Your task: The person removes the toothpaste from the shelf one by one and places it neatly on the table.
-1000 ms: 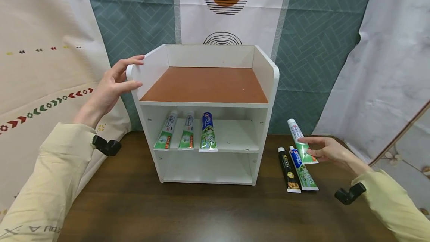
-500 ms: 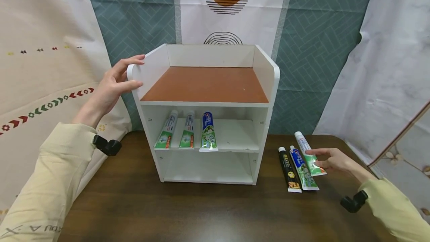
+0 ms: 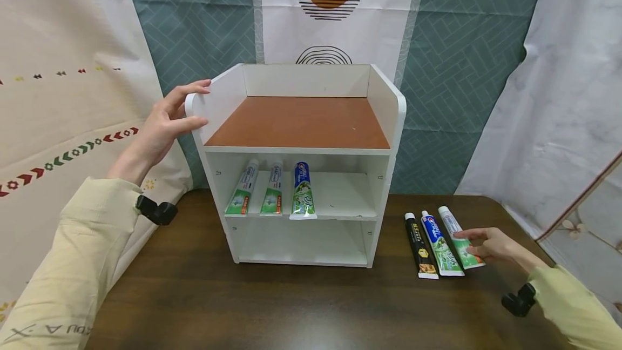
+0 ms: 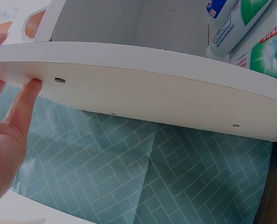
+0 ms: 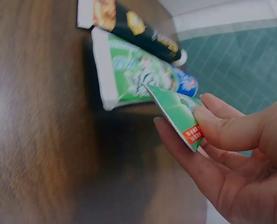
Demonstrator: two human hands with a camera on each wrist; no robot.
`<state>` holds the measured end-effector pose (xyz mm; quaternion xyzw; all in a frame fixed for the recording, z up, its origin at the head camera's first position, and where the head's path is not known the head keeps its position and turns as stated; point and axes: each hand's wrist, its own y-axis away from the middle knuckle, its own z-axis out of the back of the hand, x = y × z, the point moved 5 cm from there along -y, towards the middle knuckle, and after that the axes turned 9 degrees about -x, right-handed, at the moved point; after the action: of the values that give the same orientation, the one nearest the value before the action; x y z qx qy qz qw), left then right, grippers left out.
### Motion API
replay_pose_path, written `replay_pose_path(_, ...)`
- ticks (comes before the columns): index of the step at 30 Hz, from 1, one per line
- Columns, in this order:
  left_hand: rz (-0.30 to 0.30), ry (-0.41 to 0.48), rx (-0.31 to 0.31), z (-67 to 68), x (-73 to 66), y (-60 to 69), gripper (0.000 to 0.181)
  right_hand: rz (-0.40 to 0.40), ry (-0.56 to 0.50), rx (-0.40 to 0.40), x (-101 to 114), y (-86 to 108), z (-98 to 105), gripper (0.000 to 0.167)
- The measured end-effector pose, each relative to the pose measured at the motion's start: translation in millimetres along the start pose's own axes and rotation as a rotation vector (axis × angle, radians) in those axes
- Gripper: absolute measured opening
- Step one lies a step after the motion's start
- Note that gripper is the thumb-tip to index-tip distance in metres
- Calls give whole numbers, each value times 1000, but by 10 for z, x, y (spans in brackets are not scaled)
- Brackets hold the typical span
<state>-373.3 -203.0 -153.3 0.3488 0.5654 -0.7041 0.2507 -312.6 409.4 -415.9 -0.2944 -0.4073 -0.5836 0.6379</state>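
Observation:
My right hand [image 3: 493,244] pinches a white-and-green toothpaste tube [image 3: 452,221] between thumb and fingers, at the right of the table. In the right wrist view this tube's flat end [image 5: 176,109] is tilted, with the thumb on its printed face. Beside it lie a blue-and-green toothpaste tube [image 3: 441,247] and a black toothpaste tube [image 3: 419,247]. My left hand [image 3: 162,126] grips the left side panel of a white shelf unit [image 3: 296,151], its thumb on the inner face. In the left wrist view fingertips [image 4: 33,86] touch the panel's outer face.
On the middle shelf lie two white-and-green tubes [image 3: 241,190] [image 3: 272,190] and a blue-and-green tube [image 3: 303,193]. The unit has a brown top board [image 3: 301,123] and stands on a dark wooden table [image 3: 291,307]. Patterned cloths [image 3: 466,69] hang behind and at both sides.
My right hand has moved right and nearer with the white-and-green tube, which has come from behind the blue-and-green tube to beside it. The left hand keeps its place on the shelf unit.

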Motion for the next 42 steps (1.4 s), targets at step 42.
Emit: replay_pose_path(42, 17, 5, -1, -13, -4, 9, 45, 392, 254, -134, -246, -27, -29, 34)
